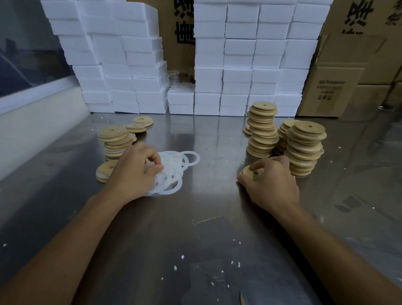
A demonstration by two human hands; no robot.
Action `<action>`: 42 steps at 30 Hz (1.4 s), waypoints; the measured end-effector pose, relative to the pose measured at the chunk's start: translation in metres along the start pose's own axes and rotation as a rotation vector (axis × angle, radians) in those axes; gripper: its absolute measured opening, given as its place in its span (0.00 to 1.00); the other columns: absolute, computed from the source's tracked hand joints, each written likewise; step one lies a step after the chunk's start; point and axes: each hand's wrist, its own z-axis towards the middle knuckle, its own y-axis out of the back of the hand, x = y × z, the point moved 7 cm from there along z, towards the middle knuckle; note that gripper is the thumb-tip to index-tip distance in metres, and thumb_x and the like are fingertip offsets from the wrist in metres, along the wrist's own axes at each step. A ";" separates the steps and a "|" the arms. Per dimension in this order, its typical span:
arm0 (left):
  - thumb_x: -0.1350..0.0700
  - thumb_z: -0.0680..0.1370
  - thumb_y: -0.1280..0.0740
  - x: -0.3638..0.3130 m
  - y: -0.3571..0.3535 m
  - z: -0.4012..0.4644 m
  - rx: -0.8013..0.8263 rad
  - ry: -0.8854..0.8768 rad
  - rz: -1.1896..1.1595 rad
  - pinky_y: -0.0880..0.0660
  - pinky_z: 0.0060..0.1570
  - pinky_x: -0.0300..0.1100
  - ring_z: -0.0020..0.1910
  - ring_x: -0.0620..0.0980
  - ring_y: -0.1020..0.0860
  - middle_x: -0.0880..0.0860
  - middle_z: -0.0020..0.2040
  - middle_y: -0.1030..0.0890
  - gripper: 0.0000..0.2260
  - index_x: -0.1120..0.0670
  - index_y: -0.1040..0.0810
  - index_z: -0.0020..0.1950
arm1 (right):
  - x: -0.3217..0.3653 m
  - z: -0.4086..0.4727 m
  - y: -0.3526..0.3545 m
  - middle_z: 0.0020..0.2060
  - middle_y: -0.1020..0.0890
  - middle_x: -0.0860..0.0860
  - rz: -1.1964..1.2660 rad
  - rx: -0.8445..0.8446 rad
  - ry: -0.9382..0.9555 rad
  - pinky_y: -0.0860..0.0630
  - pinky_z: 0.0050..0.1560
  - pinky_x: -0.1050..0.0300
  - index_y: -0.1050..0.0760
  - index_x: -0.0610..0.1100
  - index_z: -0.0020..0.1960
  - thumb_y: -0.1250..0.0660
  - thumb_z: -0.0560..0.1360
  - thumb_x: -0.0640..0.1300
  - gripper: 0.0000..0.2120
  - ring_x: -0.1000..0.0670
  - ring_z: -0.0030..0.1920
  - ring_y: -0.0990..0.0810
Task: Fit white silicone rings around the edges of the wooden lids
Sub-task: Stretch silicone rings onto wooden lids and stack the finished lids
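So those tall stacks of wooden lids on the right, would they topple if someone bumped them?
Probably. The tall lid stacks are built unevenly, with lids jutting past one another, so a sideways knock would likely spill them. The steel table looks smooth and shiny, so loose lids may slide rather than stay put.

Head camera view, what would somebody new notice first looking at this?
Probably the two hands on the steel table: the left hand pinches at a loose pile of white silicone rings, while the right hand grips a single wooden lid. Next, the tall stacks of wooden lids just beyond the right hand, and a shorter stack beyond the left. Behind everything, a wall of white foam boxes fills the back.
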 end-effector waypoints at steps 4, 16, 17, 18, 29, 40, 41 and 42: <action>0.60 0.73 0.26 -0.007 0.006 -0.001 -0.082 0.002 -0.095 0.32 0.37 0.37 0.39 0.45 0.27 0.45 0.39 0.23 0.09 0.50 0.23 0.37 | 0.003 0.000 -0.004 0.57 0.23 0.47 -0.066 0.027 0.034 0.23 0.49 0.47 0.29 0.47 0.61 0.29 0.72 0.59 0.24 0.43 0.54 0.21; 0.63 0.74 0.27 -0.021 0.029 -0.001 -0.306 0.037 -0.616 0.23 0.43 0.32 0.37 0.37 0.22 0.44 0.40 0.18 0.11 0.46 0.20 0.42 | 0.001 0.002 -0.005 0.54 0.23 0.50 -0.018 0.093 -0.002 0.22 0.49 0.47 0.27 0.48 0.61 0.26 0.54 0.75 0.44 0.47 0.52 0.22; 0.64 0.74 0.27 -0.023 0.027 -0.001 -0.273 0.045 -0.658 0.23 0.40 0.33 0.36 0.38 0.22 0.46 0.40 0.17 0.11 0.46 0.19 0.43 | 0.001 0.002 -0.005 0.53 0.23 0.51 -0.008 0.082 0.004 0.23 0.48 0.47 0.29 0.49 0.61 0.26 0.55 0.75 0.44 0.47 0.52 0.23; 0.64 0.74 0.28 -0.025 0.024 -0.001 -0.235 0.048 -0.693 0.23 0.37 0.33 0.34 0.39 0.22 0.47 0.40 0.17 0.11 0.47 0.18 0.44 | 0.002 0.001 -0.005 0.51 0.23 0.52 0.004 0.076 0.016 0.24 0.47 0.48 0.30 0.48 0.60 0.27 0.57 0.75 0.43 0.47 0.52 0.23; 0.59 0.68 0.28 -0.041 -0.017 -0.009 0.165 0.201 -1.145 0.26 0.29 0.38 0.33 0.49 0.23 0.55 0.37 0.16 0.08 0.59 0.17 0.46 | 0.020 -0.005 -0.009 0.51 0.22 0.52 0.614 0.114 0.269 0.18 0.40 0.47 0.33 0.55 0.56 0.35 0.80 0.48 0.08 0.49 0.36 0.16; 0.68 0.73 0.28 -0.051 -0.042 -0.021 0.171 0.293 -1.053 0.20 0.31 0.39 0.30 0.52 0.21 0.61 0.38 0.19 0.06 0.66 0.20 0.49 | 0.033 -0.012 -0.016 0.39 0.17 0.49 0.971 0.298 0.203 0.21 0.30 0.56 0.18 0.44 0.46 0.37 0.79 0.56 0.17 0.47 0.36 0.18; 0.67 0.73 0.28 -0.050 -0.043 -0.021 0.164 0.300 -1.043 0.20 0.31 0.40 0.30 0.52 0.21 0.61 0.38 0.19 0.06 0.65 0.20 0.49 | 0.035 -0.013 -0.016 0.39 0.17 0.49 0.917 0.282 0.248 0.22 0.30 0.57 0.18 0.44 0.45 0.34 0.78 0.53 0.13 0.49 0.35 0.18; 0.67 0.73 0.28 -0.049 -0.044 -0.021 0.157 0.308 -1.030 0.20 0.32 0.40 0.31 0.52 0.20 0.61 0.38 0.19 0.05 0.64 0.19 0.48 | 0.036 -0.015 -0.016 0.39 0.16 0.49 0.867 0.263 0.292 0.22 0.30 0.58 0.19 0.44 0.45 0.31 0.78 0.50 0.09 0.51 0.34 0.18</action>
